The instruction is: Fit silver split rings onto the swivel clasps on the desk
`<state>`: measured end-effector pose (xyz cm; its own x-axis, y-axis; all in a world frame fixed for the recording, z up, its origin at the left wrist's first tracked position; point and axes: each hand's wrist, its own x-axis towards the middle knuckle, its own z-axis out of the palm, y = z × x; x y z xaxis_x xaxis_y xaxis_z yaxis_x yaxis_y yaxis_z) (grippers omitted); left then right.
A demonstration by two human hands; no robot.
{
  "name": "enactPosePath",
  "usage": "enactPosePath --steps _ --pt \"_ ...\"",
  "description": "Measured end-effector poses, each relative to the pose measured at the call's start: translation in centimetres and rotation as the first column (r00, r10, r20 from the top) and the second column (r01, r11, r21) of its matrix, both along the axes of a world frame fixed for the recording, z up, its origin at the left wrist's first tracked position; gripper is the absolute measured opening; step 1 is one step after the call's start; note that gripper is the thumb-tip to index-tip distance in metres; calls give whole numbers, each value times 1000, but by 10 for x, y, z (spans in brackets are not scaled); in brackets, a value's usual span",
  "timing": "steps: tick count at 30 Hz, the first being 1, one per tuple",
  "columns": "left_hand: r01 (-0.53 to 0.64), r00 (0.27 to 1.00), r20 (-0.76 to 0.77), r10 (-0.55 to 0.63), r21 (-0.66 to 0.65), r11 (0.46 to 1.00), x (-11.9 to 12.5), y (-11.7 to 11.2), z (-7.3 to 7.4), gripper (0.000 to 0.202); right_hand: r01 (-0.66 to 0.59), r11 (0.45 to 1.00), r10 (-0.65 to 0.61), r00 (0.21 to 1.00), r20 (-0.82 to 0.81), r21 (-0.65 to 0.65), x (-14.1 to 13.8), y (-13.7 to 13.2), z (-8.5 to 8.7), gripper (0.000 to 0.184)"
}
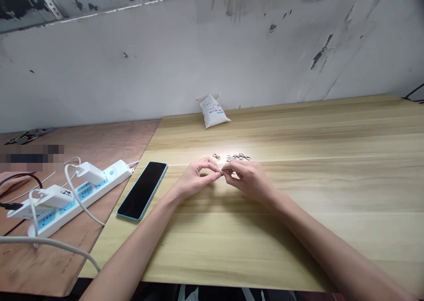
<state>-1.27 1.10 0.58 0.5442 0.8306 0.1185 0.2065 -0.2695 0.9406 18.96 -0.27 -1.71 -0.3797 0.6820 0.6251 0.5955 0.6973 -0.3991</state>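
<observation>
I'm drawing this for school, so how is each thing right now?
Left hand: pinching a small metal piece
Right hand: pinching it too
Metal clasps and rings: loose in a small heap
Phone: flat, screen dark
Power strip: two white chargers plugged in
White sachet: upright, tilted

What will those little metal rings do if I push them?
The metal rings look hard and stiff, so they probably won't bend easily. They're thin and round, so they might slide or roll on the smooth wooden table. They're tiny, so they're likely light and fiddly to pick up.
</observation>
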Motion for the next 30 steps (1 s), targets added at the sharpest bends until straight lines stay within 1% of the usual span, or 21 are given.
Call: enactPosePath --steps 3,5,7,9,12,15,19,20,22,24,25,26,27,29,30 --pt "-6 1000 -26 7 28 1000 0 0 0 17 6 1000 -6 1000 -3 12 -1 0 0 17" --pt "-37 997 -67 43 84 996 1 0 0 18 2 1000 -2 1000 -10 15 -2 0 -1 18" --pt "-93 988 -104 111 166 982 3 0 -1 15 -8 1000 9 999 -37 16 -4 0 -2 20" --pt "-154 973 -127 190 248 956 5 0 -2 12 -13 1000 14 998 -68 11 -6 -1 -2 20" --pt "-229 951 -126 282 324 918 6 -1 -2 9 -15 1000 14 996 -86 -12 -9 -2 -3 22" --pt "-274 941 -104 321 322 906 3 1 -2 10 -56 998 54 997 -61 -29 -9 -2 -3 24" --pt "-296 947 -59 316 226 928 -5 7 -3 14 -115 993 115 993 -14 18 -2 0 -3 26" --pt "-305 946 -46 322 216 927 -7 9 -3 14 -134 991 134 991 -23 1 -1 0 -2 24" --pt "-308 944 -46 328 237 921 -8 10 -2 14 -144 985 136 986 -95 -95 1 -1 2 18" --pt "-279 949 -70 309 275 920 -7 8 -1 13 -112 966 67 979 -192 -235 0 -2 6 8" --pt "-261 952 -82 296 292 920 -5 6 -1 12 -99 949 30 974 -226 -301 -1 -3 7 9" --pt "-247 954 -90 286 308 919 -3 4 0 12 -98 930 12 971 -238 -355 -3 -3 7 14" --pt "-238 955 -94 281 324 916 -2 2 0 11 -113 911 19 973 -231 -398 -4 -3 7 17" --pt "-228 956 -97 278 355 907 1 0 2 10 -163 882 88 979 -184 -442 -5 -1 4 20" --pt "-221 956 -101 276 372 902 1 -1 2 9 -173 882 121 982 -145 -437 -4 1 2 23"
